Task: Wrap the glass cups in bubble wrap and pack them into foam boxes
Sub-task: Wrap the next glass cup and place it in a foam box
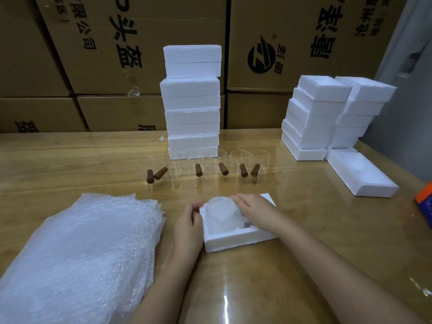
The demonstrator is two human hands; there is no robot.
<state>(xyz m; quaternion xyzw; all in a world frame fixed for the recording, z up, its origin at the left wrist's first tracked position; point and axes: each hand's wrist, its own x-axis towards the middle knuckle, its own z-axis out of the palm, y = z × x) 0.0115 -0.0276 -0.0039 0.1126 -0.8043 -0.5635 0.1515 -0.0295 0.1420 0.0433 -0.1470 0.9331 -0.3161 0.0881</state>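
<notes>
Behind the desk's far edge, a wall of brown cardboard cartons (140,54) printed with black characters fills the background. The wooden desk (257,277) itself is glossy and spans the whole foreground. On its near left corner lies a thick pile of bubble wrap sheets (81,253), running off the bottom edge of the view. At the middle of the far edge stands a tall stack of white foam boxes (192,101), slightly uneven from layer to layer. Toward the far right corner two shorter foam stacks (313,118) stand side by side, touching, and just in front of them a single foam half (360,174) lies flat near the right edge.

Near the middle of the desk, just right of the bubble wrap, sits an open foam box (233,240). The wrapped cup (223,215), a glass cup covered in bubble wrap, lies inside its cavity. The left hand (188,228) grips the box's left wall, its fingers curled at the far left corner. The right hand (254,210) lies over the right side of the wrapped cup, its fingers nearly straight and pressing down on the wrap.

Between this box and the tall stack, a row of clear glass cups (217,163) stands upright, each with a brown wooden handle (199,170). An orange and blue carton (425,202) shows partly at the right edge.
</notes>
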